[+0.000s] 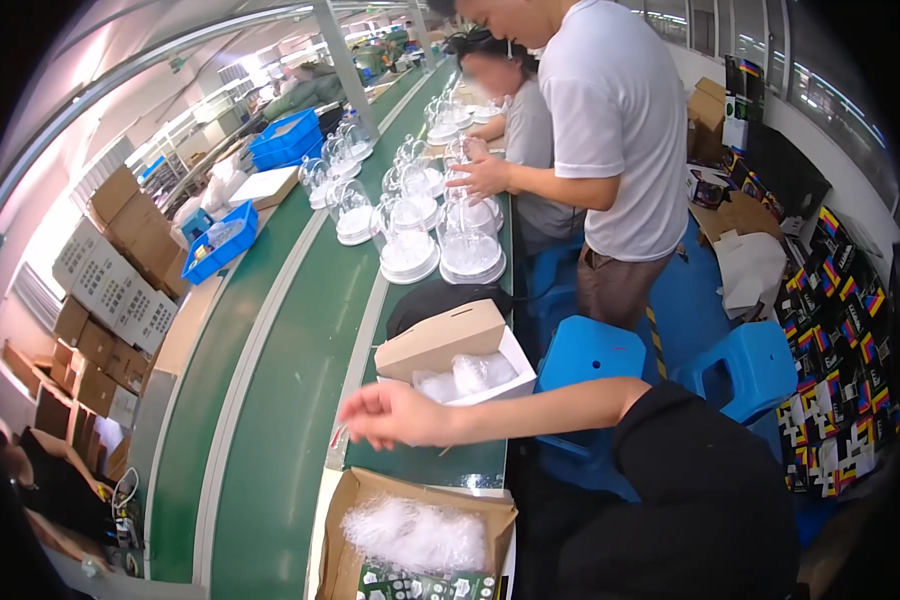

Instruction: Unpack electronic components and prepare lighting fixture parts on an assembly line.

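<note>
"What was the right hand on?"

"It reached leftward in front of the small white carton, just on the near side of it. The fingers were curled narrow and blurred; something thin may have been pinched in them, but that could not be told. The left hand was out of view."

"How did the carton look?"

"It was white inside and brown outside, with its brown lid tipped up and back. Clear crinkled plastic bags filled it. It sat on the green bench beside the green conveyor belt, which ran past the carton's left side."

"And nearer than the carton?"

"A larger brown cardboard box stood open, holding a heap of white fluffy filler and a dark printed sheet at its near end."

"How much room was around it?"

"The belt to the carton's left lay bare, a broad lane. A strip of bench showed between the carton and the brown box, under the hand. Right of the carton the bench edge dropped off to blue plastic stools. Beyond the carton lay a dark cloth bundle, then rows of clear glass domes on white bases, where a person in a white shirt handled one."
</note>
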The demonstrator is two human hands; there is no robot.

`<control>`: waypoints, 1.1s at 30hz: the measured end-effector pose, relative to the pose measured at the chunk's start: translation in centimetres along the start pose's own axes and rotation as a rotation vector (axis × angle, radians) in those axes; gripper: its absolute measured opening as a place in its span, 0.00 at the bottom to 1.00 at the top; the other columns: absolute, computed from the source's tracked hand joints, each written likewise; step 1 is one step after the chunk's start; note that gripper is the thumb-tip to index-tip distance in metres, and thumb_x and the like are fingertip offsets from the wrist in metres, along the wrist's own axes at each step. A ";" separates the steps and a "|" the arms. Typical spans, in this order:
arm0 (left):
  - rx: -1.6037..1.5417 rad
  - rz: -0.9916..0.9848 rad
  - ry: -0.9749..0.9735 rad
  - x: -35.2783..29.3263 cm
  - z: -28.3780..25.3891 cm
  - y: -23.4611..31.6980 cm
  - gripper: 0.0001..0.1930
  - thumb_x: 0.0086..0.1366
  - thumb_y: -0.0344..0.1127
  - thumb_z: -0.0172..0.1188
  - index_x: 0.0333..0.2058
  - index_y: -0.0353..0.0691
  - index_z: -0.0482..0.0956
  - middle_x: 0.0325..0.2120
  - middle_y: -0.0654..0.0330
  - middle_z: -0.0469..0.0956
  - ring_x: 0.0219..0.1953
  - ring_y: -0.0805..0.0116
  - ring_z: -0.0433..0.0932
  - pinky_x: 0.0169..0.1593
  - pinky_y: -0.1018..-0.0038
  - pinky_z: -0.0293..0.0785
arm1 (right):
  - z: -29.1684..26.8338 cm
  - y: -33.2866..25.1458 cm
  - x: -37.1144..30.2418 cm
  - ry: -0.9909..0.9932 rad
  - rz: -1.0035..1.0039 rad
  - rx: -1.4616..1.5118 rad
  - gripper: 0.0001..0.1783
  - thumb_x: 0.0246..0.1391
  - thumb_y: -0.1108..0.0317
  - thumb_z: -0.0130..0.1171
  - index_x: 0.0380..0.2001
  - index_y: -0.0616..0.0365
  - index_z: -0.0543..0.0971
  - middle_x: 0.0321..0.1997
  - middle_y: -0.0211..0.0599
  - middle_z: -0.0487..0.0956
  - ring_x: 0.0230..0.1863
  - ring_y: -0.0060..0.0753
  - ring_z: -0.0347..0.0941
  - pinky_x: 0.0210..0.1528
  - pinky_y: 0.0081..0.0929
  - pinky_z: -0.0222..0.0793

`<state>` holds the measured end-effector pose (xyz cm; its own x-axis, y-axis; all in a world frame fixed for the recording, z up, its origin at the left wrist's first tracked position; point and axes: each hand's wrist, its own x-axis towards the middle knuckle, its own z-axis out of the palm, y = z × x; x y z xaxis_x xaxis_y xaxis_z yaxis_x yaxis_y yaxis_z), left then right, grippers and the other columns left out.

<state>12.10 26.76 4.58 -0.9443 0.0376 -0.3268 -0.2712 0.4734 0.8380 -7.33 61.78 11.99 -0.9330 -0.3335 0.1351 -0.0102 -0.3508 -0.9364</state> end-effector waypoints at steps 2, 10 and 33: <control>0.062 -0.049 0.013 -0.8 0.5 1.8 0.22 0.57 0.30 0.63 0.50 0.36 0.71 0.32 0.56 0.79 0.30 0.72 0.76 0.32 0.75 0.73 | 2.1 2.1 -1.1 -0.136 0.024 -0.055 0.09 0.57 0.70 0.55 0.40 0.61 0.73 0.30 0.29 0.77 0.25 0.15 0.71 0.27 0.15 0.68; 0.438 0.452 0.254 -1.4 1.2 1.8 0.13 0.60 0.26 0.58 0.45 0.35 0.74 0.28 0.60 0.78 0.28 0.74 0.75 0.30 0.78 0.71 | 8.9 5.3 -3.9 -0.388 -0.149 -0.307 0.06 0.55 0.68 0.56 0.33 0.58 0.73 0.31 0.30 0.77 0.31 0.19 0.74 0.33 0.21 0.70; 0.319 0.595 0.521 -0.6 4.9 5.9 0.25 0.59 0.28 0.61 0.55 0.31 0.66 0.47 0.50 0.70 0.46 0.60 0.74 0.49 0.70 0.72 | 7.4 4.6 -10.2 -0.156 -0.199 -0.331 0.04 0.56 0.71 0.55 0.33 0.60 0.76 0.33 0.29 0.77 0.30 0.19 0.72 0.33 0.19 0.70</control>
<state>12.03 33.87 7.57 -0.8993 -0.0146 0.4370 0.2884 0.7314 0.6180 4.84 57.07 8.70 -0.8360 -0.4249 0.3472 -0.3235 -0.1295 -0.9373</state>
